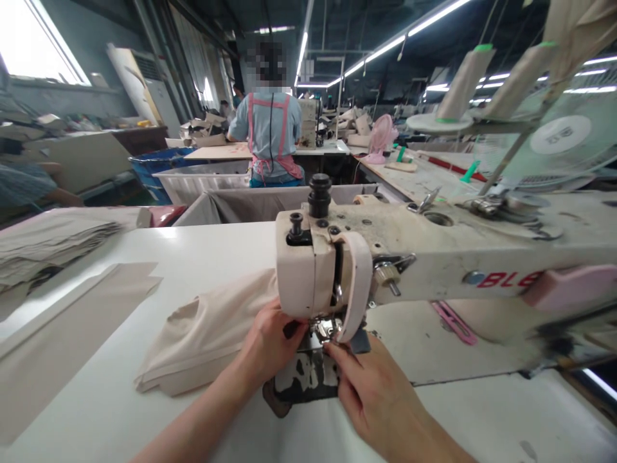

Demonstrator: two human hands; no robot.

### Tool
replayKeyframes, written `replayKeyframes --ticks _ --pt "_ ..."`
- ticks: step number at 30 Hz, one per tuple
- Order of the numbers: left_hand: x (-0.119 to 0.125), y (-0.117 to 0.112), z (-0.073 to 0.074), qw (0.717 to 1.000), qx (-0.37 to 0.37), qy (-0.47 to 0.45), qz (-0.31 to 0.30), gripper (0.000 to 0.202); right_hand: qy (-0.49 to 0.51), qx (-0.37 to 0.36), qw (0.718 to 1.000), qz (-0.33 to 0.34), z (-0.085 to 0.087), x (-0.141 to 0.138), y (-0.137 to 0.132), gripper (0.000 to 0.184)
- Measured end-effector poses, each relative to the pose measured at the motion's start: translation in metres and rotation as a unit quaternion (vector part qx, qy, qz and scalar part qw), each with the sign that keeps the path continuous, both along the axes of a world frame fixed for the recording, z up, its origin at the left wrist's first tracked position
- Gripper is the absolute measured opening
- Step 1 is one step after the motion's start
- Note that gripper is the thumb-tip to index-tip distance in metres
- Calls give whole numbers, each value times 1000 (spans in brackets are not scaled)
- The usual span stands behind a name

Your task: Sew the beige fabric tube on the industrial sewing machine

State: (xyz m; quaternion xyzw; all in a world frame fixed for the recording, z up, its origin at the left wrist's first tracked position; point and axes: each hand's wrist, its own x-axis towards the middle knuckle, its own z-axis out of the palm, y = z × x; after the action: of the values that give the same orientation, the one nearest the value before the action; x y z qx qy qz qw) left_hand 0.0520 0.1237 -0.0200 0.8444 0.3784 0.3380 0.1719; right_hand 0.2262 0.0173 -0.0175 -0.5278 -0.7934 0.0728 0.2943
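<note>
A white sewing machine [434, 257] stretches across the table, its head at centre. My left hand [267, 344] rests on beige cloth [207, 337] just left of the presser foot [328, 328], fingers pressed down at the needle area. My right hand [371, 386] sits in front of the foot, with fingertips pinching at the cloth edge under it. The dark worn needle plate [306, 379] shows between my hands. The needle itself is hidden by the machine head.
Flat beige panels [72, 308] lie at the left, and a stack of cut pieces [48, 241] behind them. Thread cones [465, 80] stand on the machine's right. Cloth-lined bins [250, 202] sit beyond the table. A person in a pink apron [270, 132] works with their back turned.
</note>
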Motion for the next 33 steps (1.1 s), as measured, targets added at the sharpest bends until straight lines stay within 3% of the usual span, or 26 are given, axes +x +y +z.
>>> replayKeyframes --ticks 4,7,10,12,14,17,20,24,26,28,30,33 --pt "2 -4 0 1000 -6 10 29 14 12 -7 1000 -11 1 2 -1 44" --pt "-12 -13 6 996 -18 6 85 16 22 9 1000 -14 3 8 -2 40" --pt "-34 -35 22 987 -56 -25 151 23 50 32 998 32 5 3 -6 43" --pt "-42 -56 37 973 -135 -108 155 24 131 14 988 80 4 -16 -12 55" --pt "-43 -77 50 939 -233 -221 124 20 272 -36 956 104 0 -47 -20 75" --pt "-34 -99 58 888 -325 -314 86 20 477 -28 878 40 -6 -99 -31 69" --pt "-26 -107 50 888 -328 -315 64 20 516 -21 854 -54 -6 -124 -37 57" --pt "-24 -109 40 953 -153 -249 80 24 480 8 871 -100 2 -108 -35 42" --pt "-29 -108 45 980 -52 -177 79 27 425 37 899 -97 9 -90 -33 35" --pt "-35 -106 57 993 -12 -103 57 26 347 36 935 -62 19 -72 -33 24" --pt "-41 -104 72 996 -65 -47 34 20 288 -6 958 -18 29 -58 -35 18" --pt "-43 -102 91 967 -254 -26 16 11 298 -74 952 -1 42 -47 -41 28"
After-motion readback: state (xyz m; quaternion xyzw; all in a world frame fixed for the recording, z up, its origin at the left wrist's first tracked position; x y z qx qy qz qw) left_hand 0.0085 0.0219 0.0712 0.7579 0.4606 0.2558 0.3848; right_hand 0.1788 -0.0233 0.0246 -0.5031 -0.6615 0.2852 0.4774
